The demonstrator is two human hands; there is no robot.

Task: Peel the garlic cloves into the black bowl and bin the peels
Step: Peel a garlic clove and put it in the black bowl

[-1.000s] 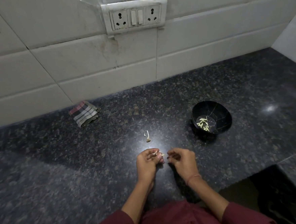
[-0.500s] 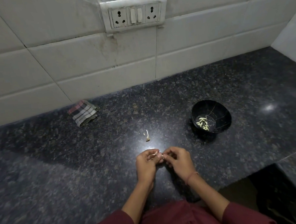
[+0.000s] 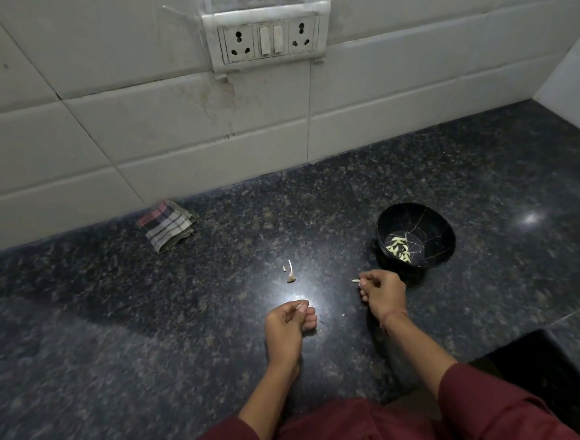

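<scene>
A black bowl (image 3: 431, 254) stands on the dark granite counter (image 3: 117, 318), holding several pale peeled cloves (image 3: 399, 244). My right hand (image 3: 383, 294) is just left of the bowl, fingers curled, pinching a small pale garlic piece (image 3: 355, 280) at its fingertips. My left hand (image 3: 287, 326) rests on the counter nearer me, fingers curled round a thin pale scrap (image 3: 301, 306); I cannot tell whether it is peel or clove. A few garlic scraps (image 3: 290, 273) lie on the counter beyond my left hand.
A folded checked cloth (image 3: 167, 225) lies by the tiled wall at the left. A socket and switch plate (image 3: 267, 41) sits on the wall above. The counter steps down into a dark gap (image 3: 550, 373) at the front right. No bin is in view.
My hands were together at the centre; now they have parted. The right hand moved right and forward toward the bowl with a garlic piece, while the left stayed near its place.
</scene>
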